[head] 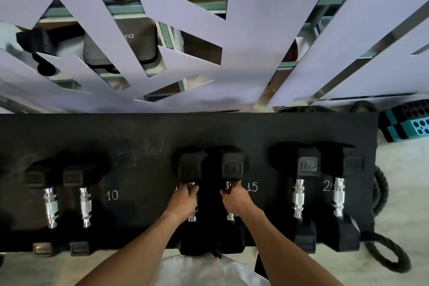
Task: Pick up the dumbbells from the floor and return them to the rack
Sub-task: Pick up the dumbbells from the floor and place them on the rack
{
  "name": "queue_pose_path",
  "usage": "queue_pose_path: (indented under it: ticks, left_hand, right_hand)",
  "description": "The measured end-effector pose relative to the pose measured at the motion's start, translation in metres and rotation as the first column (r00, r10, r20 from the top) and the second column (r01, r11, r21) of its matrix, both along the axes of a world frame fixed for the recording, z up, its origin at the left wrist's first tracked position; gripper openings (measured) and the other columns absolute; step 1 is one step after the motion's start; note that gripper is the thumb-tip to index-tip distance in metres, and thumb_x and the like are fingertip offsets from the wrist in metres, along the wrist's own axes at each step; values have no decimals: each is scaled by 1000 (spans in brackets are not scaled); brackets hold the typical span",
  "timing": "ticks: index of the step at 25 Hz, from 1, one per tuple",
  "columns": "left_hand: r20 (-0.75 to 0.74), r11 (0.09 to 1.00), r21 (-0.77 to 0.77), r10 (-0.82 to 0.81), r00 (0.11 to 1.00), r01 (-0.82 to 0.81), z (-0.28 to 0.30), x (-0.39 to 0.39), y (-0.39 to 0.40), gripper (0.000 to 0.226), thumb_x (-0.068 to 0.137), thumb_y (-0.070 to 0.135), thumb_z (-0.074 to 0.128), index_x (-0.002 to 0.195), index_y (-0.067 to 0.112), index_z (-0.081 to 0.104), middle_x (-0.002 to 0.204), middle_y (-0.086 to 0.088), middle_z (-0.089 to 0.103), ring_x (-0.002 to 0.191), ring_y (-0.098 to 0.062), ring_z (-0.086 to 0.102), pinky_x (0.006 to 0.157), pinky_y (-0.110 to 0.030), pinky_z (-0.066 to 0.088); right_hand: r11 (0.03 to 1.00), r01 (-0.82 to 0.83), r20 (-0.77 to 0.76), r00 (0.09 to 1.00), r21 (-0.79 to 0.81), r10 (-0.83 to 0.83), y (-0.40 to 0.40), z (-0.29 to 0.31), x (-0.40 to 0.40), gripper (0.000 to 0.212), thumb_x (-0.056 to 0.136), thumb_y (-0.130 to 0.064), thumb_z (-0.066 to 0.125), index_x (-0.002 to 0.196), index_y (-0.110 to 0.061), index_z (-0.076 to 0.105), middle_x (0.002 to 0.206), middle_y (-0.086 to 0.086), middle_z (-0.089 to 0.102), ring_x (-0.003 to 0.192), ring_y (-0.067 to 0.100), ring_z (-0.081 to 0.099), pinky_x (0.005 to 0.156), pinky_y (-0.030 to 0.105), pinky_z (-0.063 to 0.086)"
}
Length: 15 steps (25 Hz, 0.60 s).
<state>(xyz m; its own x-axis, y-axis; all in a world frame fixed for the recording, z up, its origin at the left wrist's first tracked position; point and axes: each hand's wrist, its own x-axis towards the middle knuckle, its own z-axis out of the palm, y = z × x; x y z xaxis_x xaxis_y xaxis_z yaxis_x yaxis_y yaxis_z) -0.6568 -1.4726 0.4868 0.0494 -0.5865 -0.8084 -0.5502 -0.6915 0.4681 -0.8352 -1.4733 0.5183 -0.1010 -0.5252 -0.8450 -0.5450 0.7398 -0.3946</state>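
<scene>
A broad black rack top [209, 130] is seen from above, set against a pale wall panel [255, 42] cut with angular openings through which stored gear shows. The rack surface is marked in chalk-white figures, "10" [112, 195] and "15" [252, 187], so that each weight class is given its own bay; the pairs are laid side by side with handles pointing toward the person, presumably so that they can be reached and lifted straight off.

At the right, a pair of large dumbbells stamped 20 [299, 195] is laid parallel, their heads overhanging the near edge. At the left, a smaller pair [51, 202] is laid by the "10" mark. Between these, in the bay beside the "15" mark, the task's two dumbbells are found: the left dumbbell [191, 165] and the right dumbbell [233, 165], close together and apparently resting on the rack.

The left hand [183, 204] is clenched round the handle of the left dumbbell, and the right hand [235, 201] is wrapped round the handle of the right one; each handle is grasped near its middle, probably so that the load is balanced. It is judged that the pair is being set into place and that release is the step remaining.

A thick black rope [383, 253] is coiled on the floor at the rack's right end, and a teal-and-black perforated block [411, 123] is lying beyond it
</scene>
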Motion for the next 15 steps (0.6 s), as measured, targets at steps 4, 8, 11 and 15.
queue_pose_path:
  ticks: [4,8,11,15]
  left_hand:
    - [-14,997,76,-4,1000,5,1,-2,-3,57,106,39,40,157,29,17,149,-13,45,134,-35,46,96,-33,37]
    - [14,980,166,-114,993,110,12,3,-12,50,103,42,44,148,22,37,141,-12,53,126,-33,53,105,-41,45]
    - [112,939,92,-340,934,331,24,12,-11,28,95,42,55,115,26,66,118,-3,68,109,-23,63,96,-35,50]
    - [199,915,65,-403,894,398,39,19,-1,20,92,41,52,82,26,60,93,4,68,85,-16,63,72,-30,47]
  right_hand:
    - [996,-75,3,997,52,75,-1,0,1,75,99,-21,46,150,5,-2,140,20,51,130,33,49,103,35,39]
    - [989,-138,-21,990,52,140,1,8,-5,70,97,-30,49,149,-6,9,134,17,57,126,34,54,102,38,42]
    - [982,-190,-120,975,2,189,12,20,-13,52,91,-34,50,136,-14,35,123,16,63,114,35,60,95,39,49]
    - [984,-172,-154,975,-49,163,42,28,-14,39,92,-35,49,126,-15,45,115,14,66,105,32,64,89,38,54]
